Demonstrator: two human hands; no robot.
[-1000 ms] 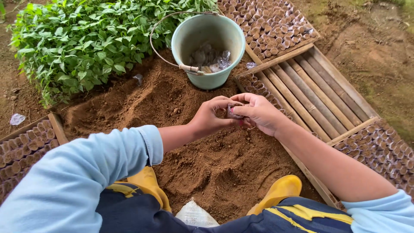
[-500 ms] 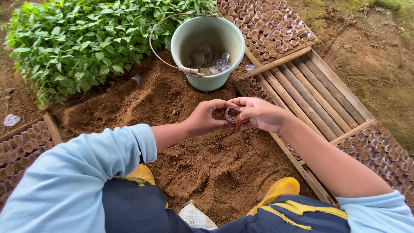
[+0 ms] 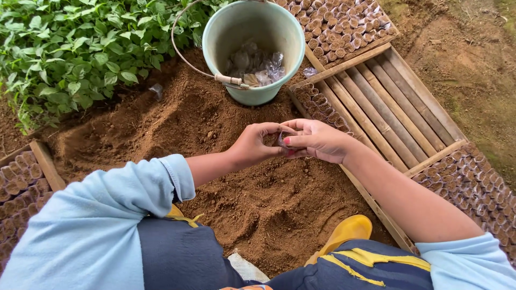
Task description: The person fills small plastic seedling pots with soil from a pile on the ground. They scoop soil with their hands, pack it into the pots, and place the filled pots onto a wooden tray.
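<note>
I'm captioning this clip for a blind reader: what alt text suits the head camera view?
Two hands, left hand and right hand, pinch a small soil-filled plastic bag over a mound of brown soil. Beyond are a green bucket, leafy seedlings and a slatted bamboo tray.

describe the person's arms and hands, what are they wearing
Both arms wear light blue long sleeves pushed up above the forearms, which are bare. The left hand and right hand are ungloved. The right hand's thumbnail is painted red.
</note>
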